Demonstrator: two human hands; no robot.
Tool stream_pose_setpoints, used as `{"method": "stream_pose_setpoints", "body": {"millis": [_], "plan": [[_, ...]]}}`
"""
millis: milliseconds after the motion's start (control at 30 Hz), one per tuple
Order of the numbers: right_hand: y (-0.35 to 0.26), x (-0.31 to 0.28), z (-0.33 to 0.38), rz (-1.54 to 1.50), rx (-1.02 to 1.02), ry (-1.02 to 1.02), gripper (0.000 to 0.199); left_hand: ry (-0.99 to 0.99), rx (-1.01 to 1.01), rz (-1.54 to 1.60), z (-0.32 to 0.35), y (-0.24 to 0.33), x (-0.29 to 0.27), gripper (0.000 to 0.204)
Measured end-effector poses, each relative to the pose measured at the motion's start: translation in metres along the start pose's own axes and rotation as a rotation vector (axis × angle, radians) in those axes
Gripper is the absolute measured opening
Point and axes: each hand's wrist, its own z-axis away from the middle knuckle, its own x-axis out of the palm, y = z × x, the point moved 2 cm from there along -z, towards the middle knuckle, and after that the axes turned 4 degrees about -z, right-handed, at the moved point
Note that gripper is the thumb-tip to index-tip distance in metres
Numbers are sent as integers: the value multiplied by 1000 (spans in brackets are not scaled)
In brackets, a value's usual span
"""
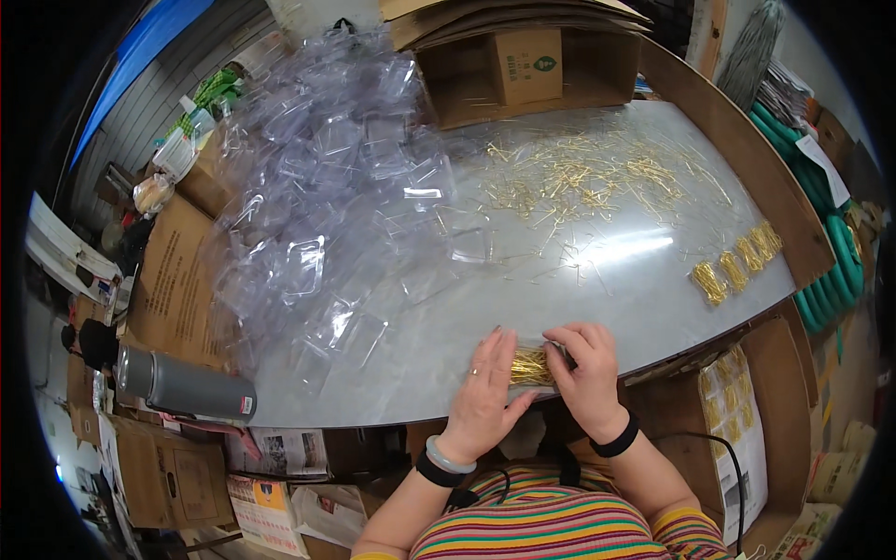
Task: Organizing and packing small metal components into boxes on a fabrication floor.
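At the table's near edge, a bundle of thin gold wire hooks (530, 366) lies between my two hands. My left hand (485, 383) rests at its left end, fingers stretched out along the side and thumb apart below. Bent fingers of my right hand (586, 369) close on the right end, hiding part of it. Many loose gold hooks (588, 177) are scattered over the far half of the metal table (448, 373). Several gathered gold bundles (733, 271) lie in a row at the right edge.
A big heap of clear plastic boxes (327, 187) covers the table's left side. An open cardboard box (457, 84) stands at the back. A grey bottle (187, 381) lies at the left edge. A cardboard box (779, 401) with more gold bundles stands below the right edge.
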Motion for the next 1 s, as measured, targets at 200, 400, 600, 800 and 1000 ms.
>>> {"method": "stream_pose_setpoints", "body": {"millis": [200,400,600,800,1000], "plan": [[-9,1,9,44,-134,-170,38,-62,86,-149,3,-2,3,76],[-11,2,19,112,-138,-317,60,-62,120,-185,4,-3,4,75],[-13,-1,16,234,-207,-404,71,-89,29,100,4,-5,-1,96],[-19,-2,15,217,-198,-370,71,-37,21,320,6,-9,-16,101],[-16,8,21,237,-240,-398,66,-145,149,-140,9,-3,-7,90]]}}
